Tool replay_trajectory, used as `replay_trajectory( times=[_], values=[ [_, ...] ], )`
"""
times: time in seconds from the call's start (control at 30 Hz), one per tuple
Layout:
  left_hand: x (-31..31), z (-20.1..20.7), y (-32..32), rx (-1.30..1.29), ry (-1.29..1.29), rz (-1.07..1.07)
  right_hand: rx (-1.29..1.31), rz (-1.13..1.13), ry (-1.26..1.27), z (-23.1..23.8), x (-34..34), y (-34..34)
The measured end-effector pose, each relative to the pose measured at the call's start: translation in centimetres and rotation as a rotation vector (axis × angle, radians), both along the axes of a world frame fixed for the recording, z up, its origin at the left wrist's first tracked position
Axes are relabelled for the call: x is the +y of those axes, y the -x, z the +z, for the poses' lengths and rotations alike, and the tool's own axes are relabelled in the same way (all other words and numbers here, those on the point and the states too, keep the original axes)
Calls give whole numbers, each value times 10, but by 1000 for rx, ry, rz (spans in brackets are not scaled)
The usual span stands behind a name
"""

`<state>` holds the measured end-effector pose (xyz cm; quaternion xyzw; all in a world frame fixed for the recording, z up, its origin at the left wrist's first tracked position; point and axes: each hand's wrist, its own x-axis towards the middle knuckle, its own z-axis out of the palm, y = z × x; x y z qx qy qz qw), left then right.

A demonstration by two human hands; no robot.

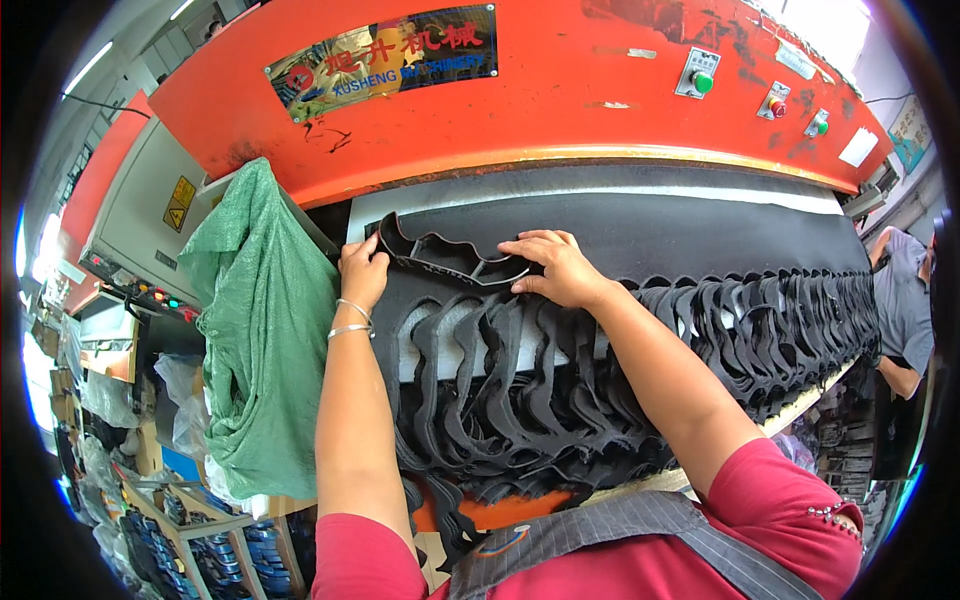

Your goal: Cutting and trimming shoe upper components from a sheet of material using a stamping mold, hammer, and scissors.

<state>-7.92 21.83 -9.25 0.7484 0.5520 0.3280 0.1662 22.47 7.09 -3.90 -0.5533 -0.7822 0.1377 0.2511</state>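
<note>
A black metal cutting die (445, 258) with a wavy outline lies on a black foam sheet (650, 235) under the red press. My left hand (362, 272) grips its left end. My right hand (553, 268) rests flat on its right end, fingers pressing the rim. Nearer me the sheet is cut into a web of wavy leftover strips (520, 390) with shaped holes, hanging over the bench's front edge.
The red press head (560, 90) with green and red buttons (702, 80) overhangs the sheet. A green woven sack (260, 330) hangs at the left. Another person in grey (905, 310) stands at the right. Bins of dark parts (220, 550) sit below left.
</note>
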Motion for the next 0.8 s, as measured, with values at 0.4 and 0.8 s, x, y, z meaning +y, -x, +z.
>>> replay_trajectory(
  times=[0.4,0.8],
  values=[
    [-19,-3,-1,53,-76,9,-21,-74,-115,-6,-9,13],
    [-18,-7,3,-38,-168,-36,36,-108,-95,-11,-7,12]
  ],
)
